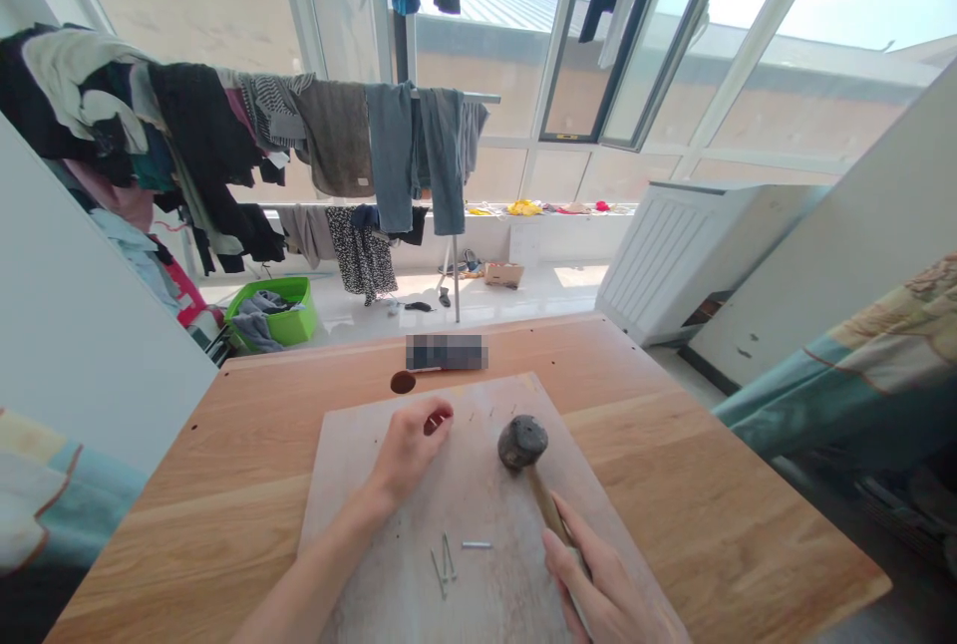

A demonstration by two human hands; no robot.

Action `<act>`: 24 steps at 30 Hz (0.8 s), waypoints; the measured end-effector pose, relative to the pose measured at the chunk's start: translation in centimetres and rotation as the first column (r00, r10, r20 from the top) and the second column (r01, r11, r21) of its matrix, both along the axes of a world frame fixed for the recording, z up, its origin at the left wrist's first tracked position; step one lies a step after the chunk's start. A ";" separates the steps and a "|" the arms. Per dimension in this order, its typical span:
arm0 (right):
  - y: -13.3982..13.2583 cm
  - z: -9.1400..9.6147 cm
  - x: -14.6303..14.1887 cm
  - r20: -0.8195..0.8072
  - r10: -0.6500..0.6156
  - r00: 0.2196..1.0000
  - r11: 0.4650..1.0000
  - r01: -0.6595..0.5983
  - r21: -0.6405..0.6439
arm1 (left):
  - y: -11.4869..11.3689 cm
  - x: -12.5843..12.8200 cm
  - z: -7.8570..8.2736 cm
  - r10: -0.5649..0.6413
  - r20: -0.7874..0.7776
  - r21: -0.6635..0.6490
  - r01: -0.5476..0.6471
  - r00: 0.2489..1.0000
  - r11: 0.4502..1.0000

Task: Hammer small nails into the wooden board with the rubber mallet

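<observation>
A pale, scratched wooden board (441, 524) lies on the oak-coloured table (703, 484). My left hand (408, 452) rests on the board's far half, fingers curled around a small dark-red spot (436, 423) whose nature I cannot make out. My right hand (602, 589) grips the wooden handle of a hammer (534, 470), whose dark, rounded head (522, 442) sits on the board. Several loose nails (444, 564) lie near the board's front, with a short metal pin (477, 544) beside them. Thin nails (491, 413) appear to stand in the board's far part.
A dark brown disc (402, 382) and a pixelated object (447, 353) lie on the table behind the board. Beyond stand a clothes rack (374, 146), a green basket (273, 313), a white radiator cover (673, 260) and windows. Patterned fabric (859, 375) hangs at right.
</observation>
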State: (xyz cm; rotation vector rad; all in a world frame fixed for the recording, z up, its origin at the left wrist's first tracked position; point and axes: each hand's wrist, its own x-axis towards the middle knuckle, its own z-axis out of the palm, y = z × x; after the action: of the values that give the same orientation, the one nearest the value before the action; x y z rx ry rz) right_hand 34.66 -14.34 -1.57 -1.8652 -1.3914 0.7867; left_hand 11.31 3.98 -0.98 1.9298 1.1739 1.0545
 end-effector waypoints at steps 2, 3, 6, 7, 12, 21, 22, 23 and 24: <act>-0.1 0.0 0.2 0.010 -0.012 1.000 1.000 0.012 0.018 | 0.0 0.0 -0.2 -0.004 0.043 -0.018 0.005 0.999 1.000; -0.2 0.0 0.2 0.019 -0.015 1.000 1.000 0.014 0.024 | 0.1 0.0 -0.3 -0.013 0.067 -0.031 0.015 0.998 0.999; -0.2 0.0 0.4 0.027 0.007 1.000 1.000 -0.007 0.020 | 0.3 0.0 -0.4 -0.036 0.095 -0.048 0.041 0.995 0.998; -0.2 0.0 0.4 0.023 0.016 1.000 1.000 -0.016 0.016 | 0.3 0.0 -0.3 -0.038 0.087 -0.040 0.042 0.995 0.998; -0.1 -0.2 0.1 0.005 0.005 1.000 1.000 -0.005 0.011 | 0.1 0.0 0.1 -0.009 -0.007 0.040 0.009 1.000 0.999; 1.1 1.2 -1.0 -0.238 -0.017 0.971 0.994 -0.009 -0.107 | 0.4 0.0 -0.4 -0.028 -0.018 -0.018 0.028 0.999 0.999; 1.6 1.5 -1.6 -0.274 0.005 0.962 0.992 -0.040 -0.122 | 0.4 0.0 -0.5 -0.027 -0.013 -0.024 0.027 1.000 0.999; 2.3 2.0 -2.2 -0.313 0.033 0.949 0.990 -0.074 -0.120 | 0.4 0.0 -0.5 -0.026 -0.008 -0.030 0.026 1.000 0.999; 2.9 2.4 -2.9 -0.349 0.065 0.935 0.989 -0.106 -0.099 | 0.4 0.0 -0.5 -0.025 -0.004 -0.037 0.025 1.000 0.999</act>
State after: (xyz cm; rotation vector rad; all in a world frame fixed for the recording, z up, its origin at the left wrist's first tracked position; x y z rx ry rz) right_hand 31.76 -11.40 0.82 -1.6583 -1.2290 1.1994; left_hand 11.29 4.38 -1.47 1.9141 1.1608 1.0097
